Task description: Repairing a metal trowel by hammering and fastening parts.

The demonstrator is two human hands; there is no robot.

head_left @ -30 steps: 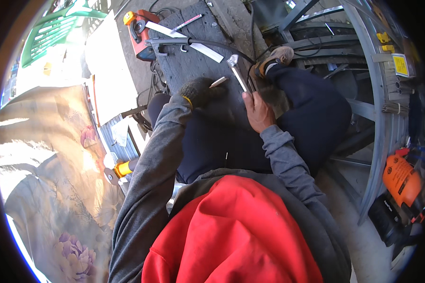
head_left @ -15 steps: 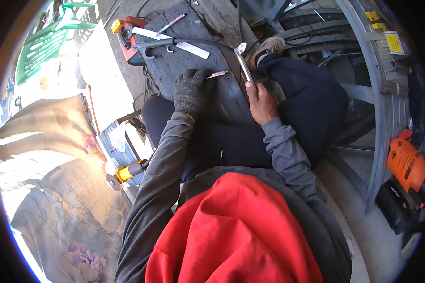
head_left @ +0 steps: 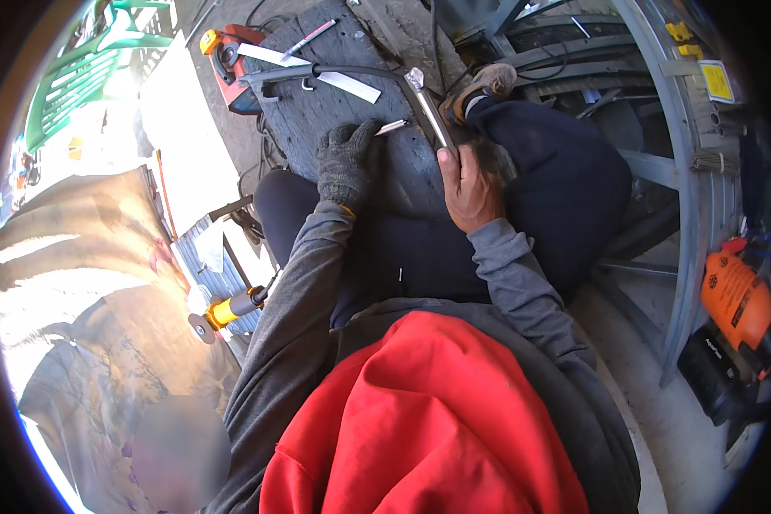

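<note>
Toward eight o'clock, near our left sleeve [head_left: 295, 274], lies a yellow grinder [head_left: 224, 313]. At eleven, a red machine [head_left: 234, 84] sits beside the dark wooden counter [head_left: 287, 128], where a flat white strip [head_left: 351, 87] runs from ten to four, crossed by a black holder [head_left: 293, 74] with its cable [head_left: 373, 72]. Both lie beyond our left hand [head_left: 344, 163], gloved, palm down, fingers curled, pinching a thin metal piece [head_left: 391, 128] that points toward two o'clock over the counter. Near one o'clock slants a hammer [head_left: 433, 111], head toward eleven, handle toward five; our bare right hand [head_left: 471, 188] wraps its lower end, thumb along it. We cannot tell whether the head touches the cable. At two stands a grey metal frame [head_left: 681, 176]; just past three, an orange container [head_left: 737, 300].
</note>
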